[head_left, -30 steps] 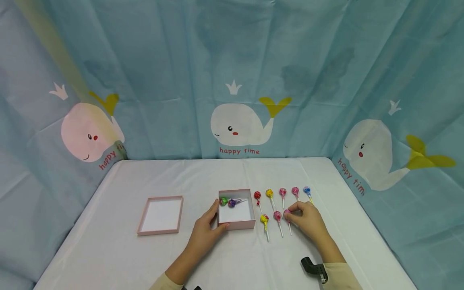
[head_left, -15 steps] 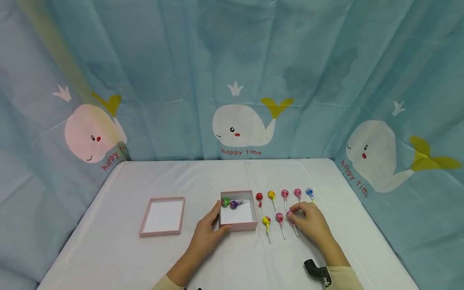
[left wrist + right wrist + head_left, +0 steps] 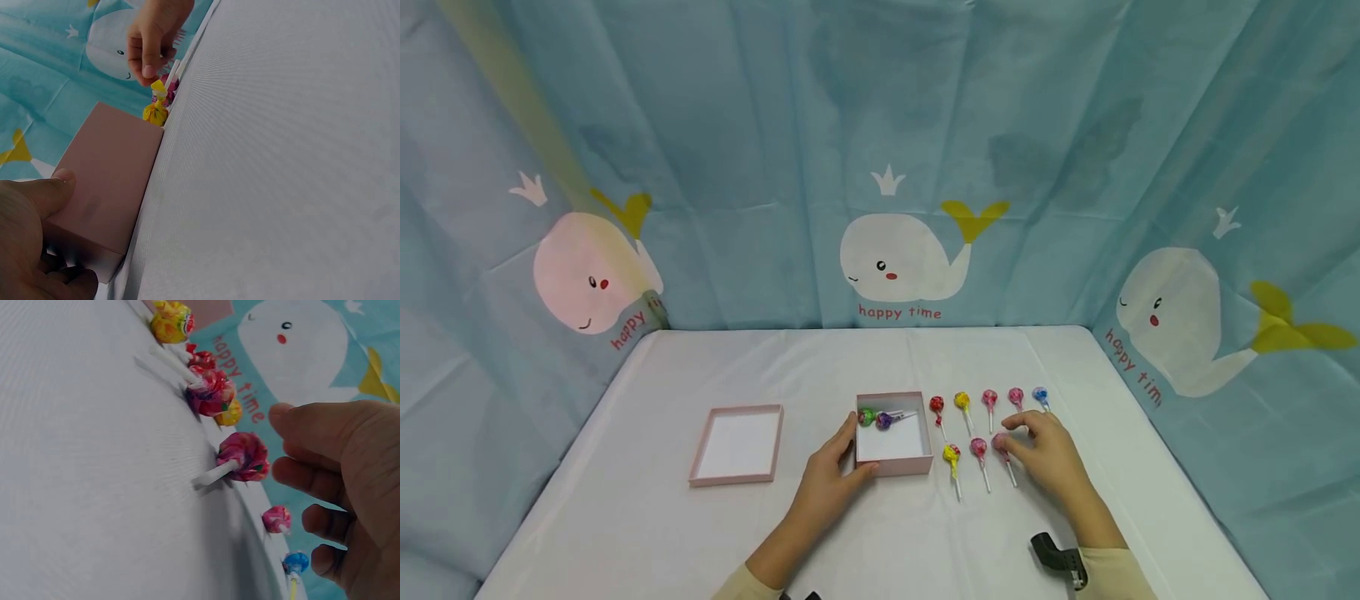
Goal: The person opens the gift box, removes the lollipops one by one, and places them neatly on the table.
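My left hand [image 3: 826, 479] holds a pink open box [image 3: 895, 468] at its near left corner, thumb on the front wall and fingers along the left side. Inside lie a green lollipop [image 3: 867, 417] and a purple lollipop [image 3: 883, 422]. My right hand [image 3: 1052, 458] hovers beside a pink lollipop [image 3: 244, 456] at the right end of the front row. In the right wrist view, thumb and forefinger are parted, with a gap between them and the candy. To its left lie another pink lollipop [image 3: 978, 448] and a yellow one [image 3: 952, 455].
Behind the front row runs a back row: a red lollipop [image 3: 936, 405], a yellow one [image 3: 962, 402], two pink ones and a blue one [image 3: 1040, 394]. The box lid [image 3: 737, 442] lies inside up on the left. A whale-print curtain [image 3: 737, 167] surrounds the white table.
The front-row pink lollipop's stick has swung to the right. My right fingers, around its head before, have since parted from it. The left hand stays on the box.
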The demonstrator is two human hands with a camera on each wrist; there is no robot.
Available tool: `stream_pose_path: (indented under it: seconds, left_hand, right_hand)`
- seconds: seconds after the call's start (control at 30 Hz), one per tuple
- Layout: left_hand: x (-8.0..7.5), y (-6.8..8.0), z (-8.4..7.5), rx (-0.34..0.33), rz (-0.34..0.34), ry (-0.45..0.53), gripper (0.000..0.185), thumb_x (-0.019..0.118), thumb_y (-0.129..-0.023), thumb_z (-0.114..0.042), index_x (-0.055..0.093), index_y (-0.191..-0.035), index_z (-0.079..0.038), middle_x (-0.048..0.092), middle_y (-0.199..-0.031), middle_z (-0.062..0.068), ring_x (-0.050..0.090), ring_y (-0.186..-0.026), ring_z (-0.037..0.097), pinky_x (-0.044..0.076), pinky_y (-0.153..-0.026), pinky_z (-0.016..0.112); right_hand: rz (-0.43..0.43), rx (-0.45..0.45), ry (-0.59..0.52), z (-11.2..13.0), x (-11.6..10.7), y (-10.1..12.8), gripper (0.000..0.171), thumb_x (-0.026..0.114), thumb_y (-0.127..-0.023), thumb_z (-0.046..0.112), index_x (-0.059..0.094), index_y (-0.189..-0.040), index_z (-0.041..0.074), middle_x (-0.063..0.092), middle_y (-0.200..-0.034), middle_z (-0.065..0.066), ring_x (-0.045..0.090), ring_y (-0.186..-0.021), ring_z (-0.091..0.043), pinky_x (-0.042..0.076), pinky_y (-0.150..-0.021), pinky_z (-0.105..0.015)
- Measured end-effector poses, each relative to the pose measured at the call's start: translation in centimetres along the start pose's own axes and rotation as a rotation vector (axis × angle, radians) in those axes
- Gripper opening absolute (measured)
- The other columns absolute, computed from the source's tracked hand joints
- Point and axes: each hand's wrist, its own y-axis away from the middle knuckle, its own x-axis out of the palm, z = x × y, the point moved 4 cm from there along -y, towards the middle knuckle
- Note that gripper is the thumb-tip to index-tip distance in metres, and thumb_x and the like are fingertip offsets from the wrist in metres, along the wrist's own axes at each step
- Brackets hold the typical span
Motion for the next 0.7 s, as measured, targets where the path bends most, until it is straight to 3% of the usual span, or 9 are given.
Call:
stream_pose_path:
  seconds: [0.27,0.5,0.7]
  left_hand:
    - [0.0,0.1,0.1,-0.005,0.009,0.019,0.093,0.083,-0.086,-0.032,0.031,-0.161,-0.01,0.032,-0.165,0.006,0.035,-0.15,0.025,0.038,-0.117,0.037]
    - [-0.1,0.1,0.1,0.02,0.0,0.013,0.092,0.082,-0.087,-0.032,0.033,-0.16,-0.009,0.033,-0.164,0.006,0.037,-0.149,0.025,0.039,-0.116,0.037]
    - [-0.1,0.1,0.0,0.025,0.0,0.013,0.091,0.083,-0.087,-0.03,0.033,-0.16,-0.009,0.033,-0.164,0.006,0.036,-0.149,0.024,0.04,-0.116,0.037]
  right_hand:
    - [-0.081,-0.103,-0.065,2.2,-1.8,-1.6,0.019,0.082,-0.089,0.024,0.076,-0.105,0.016,0.07,-0.098,-0.002,0.055,-0.088,-0.022,0.047,-0.07,-0.032]
    - [-0.002,-0.277,-0.109,7.7,-3.4,-4.4,0.024,0.083,-0.089,0.024,0.076,-0.111,0.023,0.073,-0.109,0.009,0.057,-0.095,-0.018,0.052,-0.075,-0.034]
    - [0.121,-0.473,-0.076,12.5,-3.5,-6.7,0.027,0.085,-0.087,0.021,0.076,-0.112,0.024,0.072,-0.111,0.011,0.059,-0.108,-0.016,0.056,-0.091,-0.041]
